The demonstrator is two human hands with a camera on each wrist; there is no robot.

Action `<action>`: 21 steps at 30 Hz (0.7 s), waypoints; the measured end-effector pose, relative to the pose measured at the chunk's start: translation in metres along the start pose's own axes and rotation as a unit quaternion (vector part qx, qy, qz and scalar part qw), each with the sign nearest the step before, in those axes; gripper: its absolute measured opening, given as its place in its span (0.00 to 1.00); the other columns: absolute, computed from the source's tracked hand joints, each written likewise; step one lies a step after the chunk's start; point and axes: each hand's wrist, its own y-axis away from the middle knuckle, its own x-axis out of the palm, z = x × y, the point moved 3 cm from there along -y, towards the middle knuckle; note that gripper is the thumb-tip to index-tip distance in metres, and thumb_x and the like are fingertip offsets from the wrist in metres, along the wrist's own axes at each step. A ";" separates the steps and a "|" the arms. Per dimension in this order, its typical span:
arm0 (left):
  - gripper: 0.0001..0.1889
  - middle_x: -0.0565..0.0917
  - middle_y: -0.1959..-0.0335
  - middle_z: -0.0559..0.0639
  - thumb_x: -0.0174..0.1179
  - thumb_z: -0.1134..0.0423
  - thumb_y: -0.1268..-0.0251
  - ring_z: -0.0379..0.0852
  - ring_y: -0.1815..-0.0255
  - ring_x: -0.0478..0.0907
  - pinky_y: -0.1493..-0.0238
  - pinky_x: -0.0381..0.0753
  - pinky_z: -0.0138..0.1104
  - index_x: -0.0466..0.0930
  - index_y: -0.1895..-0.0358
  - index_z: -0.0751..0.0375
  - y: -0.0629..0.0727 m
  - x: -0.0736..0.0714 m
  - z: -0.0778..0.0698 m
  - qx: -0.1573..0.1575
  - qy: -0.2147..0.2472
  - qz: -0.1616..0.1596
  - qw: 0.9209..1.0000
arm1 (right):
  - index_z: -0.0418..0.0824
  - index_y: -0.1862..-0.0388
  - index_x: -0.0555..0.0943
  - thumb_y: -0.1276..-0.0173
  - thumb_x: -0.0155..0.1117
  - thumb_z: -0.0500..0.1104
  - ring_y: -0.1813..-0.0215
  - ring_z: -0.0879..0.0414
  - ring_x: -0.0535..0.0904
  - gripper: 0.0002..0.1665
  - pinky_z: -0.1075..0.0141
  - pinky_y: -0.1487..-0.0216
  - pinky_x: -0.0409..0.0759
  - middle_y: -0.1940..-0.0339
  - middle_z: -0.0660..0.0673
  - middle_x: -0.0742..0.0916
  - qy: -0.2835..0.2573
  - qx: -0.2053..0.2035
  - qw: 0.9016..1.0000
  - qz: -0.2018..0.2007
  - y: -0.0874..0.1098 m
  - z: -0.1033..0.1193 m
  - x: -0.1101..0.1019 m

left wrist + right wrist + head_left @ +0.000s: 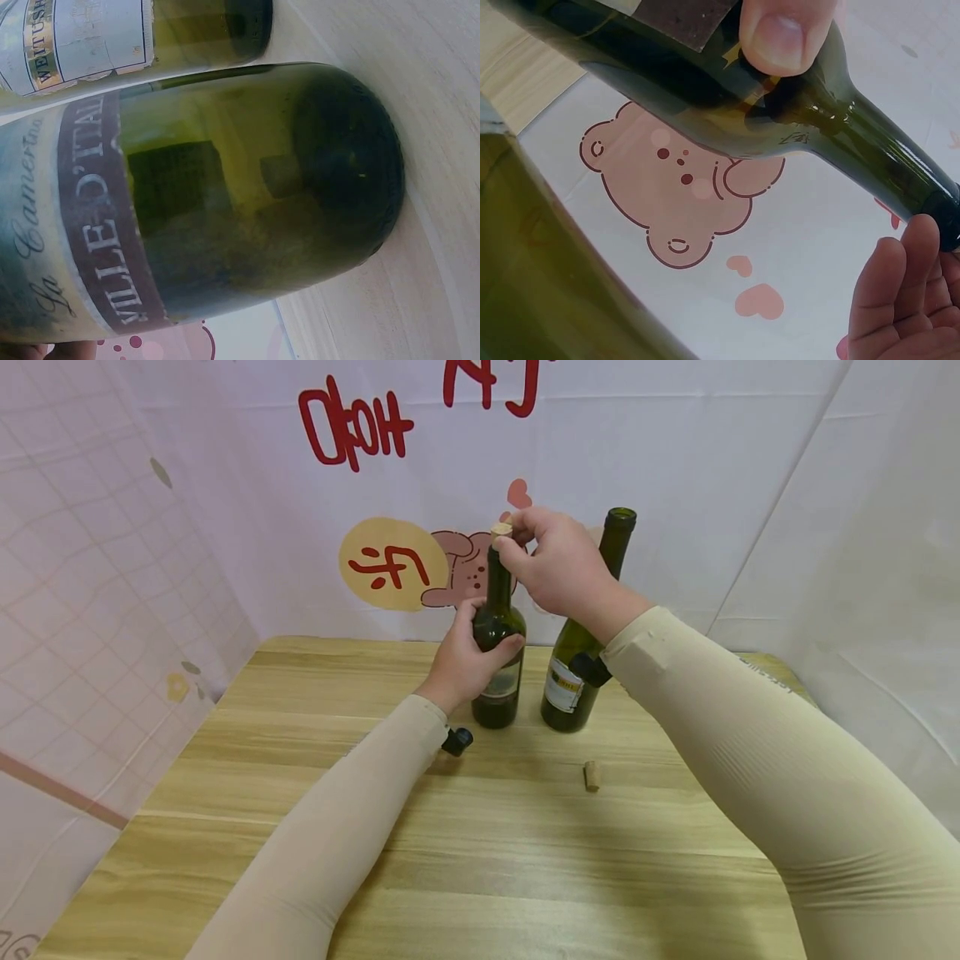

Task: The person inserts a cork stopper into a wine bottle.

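A dark green wine bottle (pixel 497 625) stands upright on the wooden table, gripped around its shoulder by my left hand (pixel 459 658). At the bottle's mouth, my right hand (pixel 561 564) pinches a cork (pixel 502 530) between thumb and fingers. The cork's pale top shows above the rim; how deep it sits in the neck is hidden by the fingers. In the left wrist view the lower part of the same bottle (pixel 225 195) shows its label and a base resting on the table. My left thumb (pixel 784 37) presses against the glass in the right wrist view.
A second green wine bottle (pixel 617 539), uncorked, stands just right of the first, partly behind my right forearm. A loose cork (pixel 592 776) lies on the table (pixel 480 877) in front of it. A white printed cloth (pixel 675 460) hangs behind the table.
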 end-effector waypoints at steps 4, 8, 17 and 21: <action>0.39 0.77 0.34 0.51 0.68 0.38 0.32 0.50 0.35 0.80 0.28 0.76 0.53 0.58 0.26 0.44 0.000 0.000 0.000 -0.001 -0.002 -0.001 1.000 | 0.43 0.38 0.80 0.16 0.54 0.52 0.61 0.51 0.77 0.19 0.62 0.63 0.76 0.42 0.46 0.86 -0.004 0.000 1.000 0.001 0.000 0.000 0.000; 0.39 0.77 0.34 0.50 0.68 0.38 0.32 0.49 0.35 0.80 0.28 0.76 0.52 0.58 0.26 0.44 0.000 0.000 0.000 -0.002 -0.001 -0.001 1.000 | 0.43 0.38 0.80 0.16 0.54 0.52 0.59 0.51 0.78 0.19 0.61 0.62 0.76 0.43 0.46 0.86 -0.007 -0.002 1.000 0.001 0.000 0.000 0.000; 0.40 0.77 0.34 0.50 0.68 0.36 0.33 0.49 0.35 0.80 0.28 0.76 0.53 0.58 0.26 0.43 0.000 0.000 0.002 -0.003 -0.006 -0.002 1.000 | 0.44 0.38 0.80 0.16 0.54 0.52 0.57 0.50 0.78 0.19 0.61 0.59 0.77 0.45 0.46 0.85 -0.009 0.000 1.000 0.002 0.000 -0.001 0.001; 0.41 0.77 0.34 0.50 0.68 0.36 0.34 0.50 0.35 0.80 0.28 0.76 0.53 0.58 0.26 0.43 0.000 0.000 0.002 -0.002 -0.006 -0.002 1.000 | 0.44 0.39 0.80 0.16 0.54 0.52 0.59 0.51 0.78 0.18 0.61 0.61 0.76 0.47 0.46 0.85 -0.009 -0.007 1.000 -0.003 0.000 -0.002 0.002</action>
